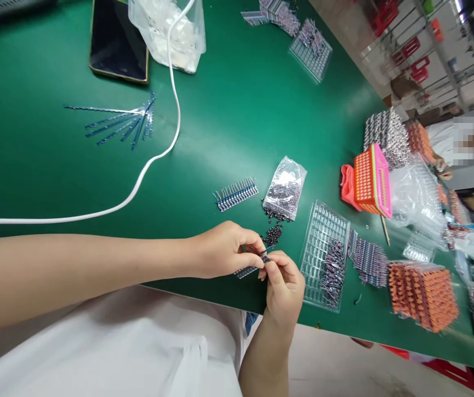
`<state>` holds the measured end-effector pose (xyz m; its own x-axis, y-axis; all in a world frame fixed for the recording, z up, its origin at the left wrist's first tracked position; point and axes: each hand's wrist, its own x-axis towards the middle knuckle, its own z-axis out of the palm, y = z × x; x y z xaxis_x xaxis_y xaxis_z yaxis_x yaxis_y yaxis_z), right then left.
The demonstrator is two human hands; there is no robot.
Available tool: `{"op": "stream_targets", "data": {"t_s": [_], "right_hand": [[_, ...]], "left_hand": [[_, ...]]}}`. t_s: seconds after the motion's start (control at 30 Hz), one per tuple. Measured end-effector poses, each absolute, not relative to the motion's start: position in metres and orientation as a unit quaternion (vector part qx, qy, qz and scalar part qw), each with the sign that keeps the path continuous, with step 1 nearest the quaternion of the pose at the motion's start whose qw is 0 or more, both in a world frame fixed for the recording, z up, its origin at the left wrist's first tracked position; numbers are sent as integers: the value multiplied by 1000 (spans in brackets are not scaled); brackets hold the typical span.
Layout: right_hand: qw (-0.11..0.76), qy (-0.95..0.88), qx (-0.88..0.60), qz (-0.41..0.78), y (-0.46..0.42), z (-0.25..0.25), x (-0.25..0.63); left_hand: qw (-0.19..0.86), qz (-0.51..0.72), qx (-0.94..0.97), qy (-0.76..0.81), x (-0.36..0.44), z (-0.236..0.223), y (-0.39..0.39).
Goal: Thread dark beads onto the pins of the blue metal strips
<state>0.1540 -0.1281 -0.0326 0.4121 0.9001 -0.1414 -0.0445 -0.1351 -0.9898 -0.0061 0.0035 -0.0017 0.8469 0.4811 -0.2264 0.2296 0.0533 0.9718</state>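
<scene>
My left hand [231,251] and my right hand [285,282] meet near the table's front edge, thumbs and fingers pinched together. Between them is a small strip of dark blue parts [246,272], partly hidden under my left fingers. A thin blue piece sticks up at the fingertips; its exact shape is too small to tell. Just beyond the hands lies a pile of tiny dark beads [273,235], spilling from a clear plastic bag [285,187]. A similar row of blue parts with thin wire legs [237,194] rests behind my left hand.
To the right, a clear plastic tray [313,248] holds many small wired parts. Beyond are stacked orange pieces [423,295] and an orange-pink basket [371,179]. A white cable [138,187], a phone [119,44] and blue strips [125,121] lie left. Another person is at far right.
</scene>
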Motion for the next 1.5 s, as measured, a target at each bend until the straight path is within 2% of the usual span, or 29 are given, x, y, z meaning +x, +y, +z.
{"op": "stream_targets", "data": {"t_s": [0.13,0.37,0.7,0.83,0.93,1.07,1.2,1.27,1.5], "right_hand": [[565,-352,-630,400,-127,-31,153],[580,-340,-625,397,-126,-32,151],[591,-301,-564,492,-124,-33,156],[579,-301,-579,489,-124,-32,151],[553,-330,-641,417,-133,-22,148],[512,-364,-750,204,-155,1,175],[380,-375,-845,-26,-166,19,251],[325,-406,-853,-43,-162,22,291],[255,-465,-848,4,-133,8,357]], "left_hand": [[688,101,668,266,-6,-5,3],[645,102,709,267,-6,-5,2],[621,89,754,193,-9,-1,9],[632,75,748,190,-10,2,9],[654,89,714,232,-9,1,10],[670,116,669,300,-8,-5,12],[670,105,668,307,-6,-10,11],[667,102,675,300,-6,-10,10],[663,111,672,309,-6,-14,14]]}}
